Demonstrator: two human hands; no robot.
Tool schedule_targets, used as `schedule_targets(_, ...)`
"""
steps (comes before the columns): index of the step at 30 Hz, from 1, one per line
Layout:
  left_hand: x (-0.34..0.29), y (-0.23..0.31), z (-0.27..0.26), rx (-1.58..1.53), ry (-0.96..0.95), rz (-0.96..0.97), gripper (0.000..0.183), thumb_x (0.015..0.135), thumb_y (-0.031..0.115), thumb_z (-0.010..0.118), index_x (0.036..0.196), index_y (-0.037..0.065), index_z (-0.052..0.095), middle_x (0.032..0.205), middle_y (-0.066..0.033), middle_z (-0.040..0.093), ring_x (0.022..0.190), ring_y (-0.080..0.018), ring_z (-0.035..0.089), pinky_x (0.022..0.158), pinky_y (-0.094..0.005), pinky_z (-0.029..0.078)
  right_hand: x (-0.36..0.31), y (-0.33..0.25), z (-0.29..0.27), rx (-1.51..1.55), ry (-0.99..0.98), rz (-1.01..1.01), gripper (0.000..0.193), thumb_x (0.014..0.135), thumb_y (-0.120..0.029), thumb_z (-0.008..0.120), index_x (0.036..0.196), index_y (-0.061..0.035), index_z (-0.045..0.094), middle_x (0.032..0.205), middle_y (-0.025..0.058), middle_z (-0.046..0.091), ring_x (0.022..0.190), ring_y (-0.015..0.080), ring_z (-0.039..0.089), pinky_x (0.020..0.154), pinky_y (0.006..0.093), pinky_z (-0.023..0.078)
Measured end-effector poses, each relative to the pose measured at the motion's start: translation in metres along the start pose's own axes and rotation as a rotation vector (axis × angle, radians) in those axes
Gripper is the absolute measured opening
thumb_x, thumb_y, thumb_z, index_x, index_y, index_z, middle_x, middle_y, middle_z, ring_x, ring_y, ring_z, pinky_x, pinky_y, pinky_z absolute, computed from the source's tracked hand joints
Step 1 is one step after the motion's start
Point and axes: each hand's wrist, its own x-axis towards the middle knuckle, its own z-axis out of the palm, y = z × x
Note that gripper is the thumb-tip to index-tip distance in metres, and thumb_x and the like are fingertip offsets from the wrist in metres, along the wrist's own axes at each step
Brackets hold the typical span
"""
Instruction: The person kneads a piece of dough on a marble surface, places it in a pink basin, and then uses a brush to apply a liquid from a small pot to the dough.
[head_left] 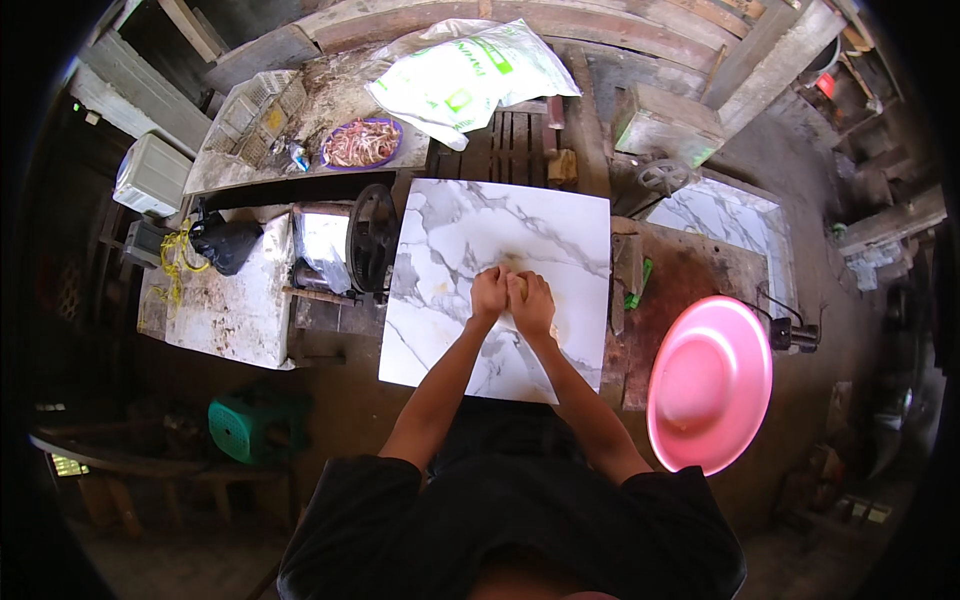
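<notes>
My left hand and my right hand are side by side over the middle of a white, grey-veined marble-look slab. Their fingers are curled and closed together around a small tan lump. Most of it is hidden under my fingers, and its exact kind does not show. Both arms reach straight forward from the black sleeves. Just beyond my fingertips, a brownish smear marks the slab, with fainter yellowish stains near my right hand.
A pink basin stands at right. Left of the slab are a dark wheel and a black plastic bag. Behind lie a white sack and a purple-rimmed tray of reddish strips. A green stool is at lower left.
</notes>
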Motion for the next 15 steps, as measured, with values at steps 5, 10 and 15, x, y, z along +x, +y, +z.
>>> schedule_targets(5, -0.013, -0.002, -0.001, 0.032, 0.098, 0.027, 0.041, 0.084, 0.032, 0.041, 0.064, -0.001, 0.057, 0.063, -0.0217, 0.055, 0.06, -0.0391, 0.053, 0.054, -0.0437, 0.042, -0.001, 0.0, 0.003, -0.081, 0.057, -0.003, 0.025, 0.08, -0.031, 0.048, 0.079, -0.0072, 0.055, 0.076, 0.0124, 0.058, 0.073, 0.0324, 0.055, 0.063, 0.0419, 0.043)
schedule_targets(10, -0.03, 0.001, 0.001, 0.123, 0.228, 0.146, 0.035, 0.084, 0.022, 0.04, 0.059, 0.002, 0.053, 0.058, -0.0151, 0.053, 0.056, -0.0353, 0.051, 0.052, -0.0424, 0.04, -0.006, -0.002, -0.006, -0.075, -0.026, 0.053, 0.024, 0.078, -0.028, 0.046, 0.074, -0.0074, 0.057, 0.078, 0.01, 0.059, 0.071, 0.0304, 0.056, 0.062, 0.04, 0.045)
schedule_targets(15, -0.03, 0.002, -0.002, 0.124, 0.284, 0.32, 0.027, 0.083, 0.015, 0.039, 0.064, 0.004, 0.054, 0.066, -0.0108, 0.053, 0.067, -0.0308, 0.048, 0.059, -0.0401, 0.039, 0.002, 0.003, -0.003, -0.1, -0.088, 0.08, 0.024, 0.078, -0.029, 0.046, 0.072, -0.008, 0.057, 0.073, 0.0105, 0.06, 0.066, 0.0311, 0.057, 0.061, 0.0406, 0.045)
